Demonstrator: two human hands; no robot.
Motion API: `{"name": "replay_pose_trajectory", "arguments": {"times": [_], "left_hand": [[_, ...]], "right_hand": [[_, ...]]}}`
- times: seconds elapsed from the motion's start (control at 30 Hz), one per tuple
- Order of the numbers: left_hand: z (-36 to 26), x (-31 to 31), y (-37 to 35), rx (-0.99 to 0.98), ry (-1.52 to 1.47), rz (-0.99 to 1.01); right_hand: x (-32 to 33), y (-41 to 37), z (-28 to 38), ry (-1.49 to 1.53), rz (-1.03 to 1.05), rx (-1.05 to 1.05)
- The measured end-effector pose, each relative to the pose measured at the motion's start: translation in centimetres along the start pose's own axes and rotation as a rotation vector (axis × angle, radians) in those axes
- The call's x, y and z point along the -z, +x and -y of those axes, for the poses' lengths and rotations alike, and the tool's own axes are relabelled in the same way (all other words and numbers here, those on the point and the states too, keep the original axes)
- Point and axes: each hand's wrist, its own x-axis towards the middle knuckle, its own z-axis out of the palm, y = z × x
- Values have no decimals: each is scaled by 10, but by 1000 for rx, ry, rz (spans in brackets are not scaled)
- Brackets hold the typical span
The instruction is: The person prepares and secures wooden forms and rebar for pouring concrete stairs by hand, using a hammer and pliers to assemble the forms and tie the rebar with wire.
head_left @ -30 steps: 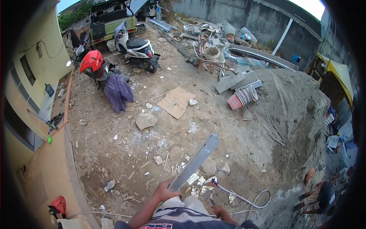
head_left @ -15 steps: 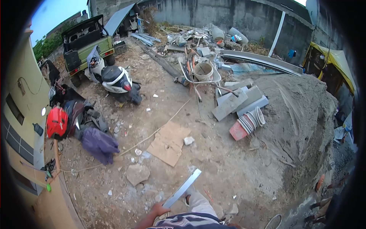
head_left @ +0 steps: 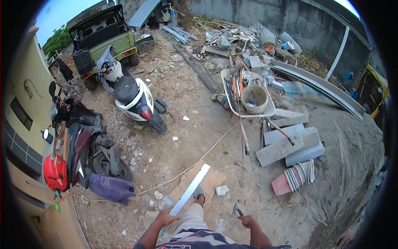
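Left hand (head_left: 166,217): fingers wrapped round near end of metal bar (head_left: 191,187); the bar slants forward, far end over the cardboard (head_left: 213,181) on the dirt. Right hand (head_left: 247,220): fist closed on hammer (head_left: 236,207), low beside the knee. Scooter (head_left: 134,97) well apart.

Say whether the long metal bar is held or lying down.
Held: the left hand grips the near end of the metal bar.

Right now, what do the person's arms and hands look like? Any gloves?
No gloves: the left hand and right hand are bare. The forearms are bare too, with no long sleeves. The shirt is dark blue with white and red.
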Motion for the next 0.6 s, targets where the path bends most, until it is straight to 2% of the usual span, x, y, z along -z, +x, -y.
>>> {"name": "replay_pose_trajectory", "arguments": {"times": [0.03,0.07,0.1,0.17,0.23,0.27,0.37,0.5,0.57,0.6], "left_hand": [[-12,16,29,18,-43,24],[-14,29,62,-53,-59,-63],[0,30,108,-145,-109,-136],[-51,81,142,-77,-142,-81],[-86,127,170,-59,-196,-83],[-107,150,191,-71,-249,-105],[-174,220,239,-123,-337,-180],[-209,288,339,-87,-374,-221],[-230,323,386,-17,-345,-348],[-238,341,413,9,-346,-367]], "right_hand": [[10,5,18,-52,21,55],[16,39,44,-96,25,148],[16,62,70,52,-31,5],[39,43,123,98,49,-60],[64,52,167,19,148,-135],[77,28,203,-4,99,-118],[98,65,254,-101,63,-135],[126,108,336,-63,24,-203],[165,129,362,7,295,418],[177,151,377,-72,298,498]]}}
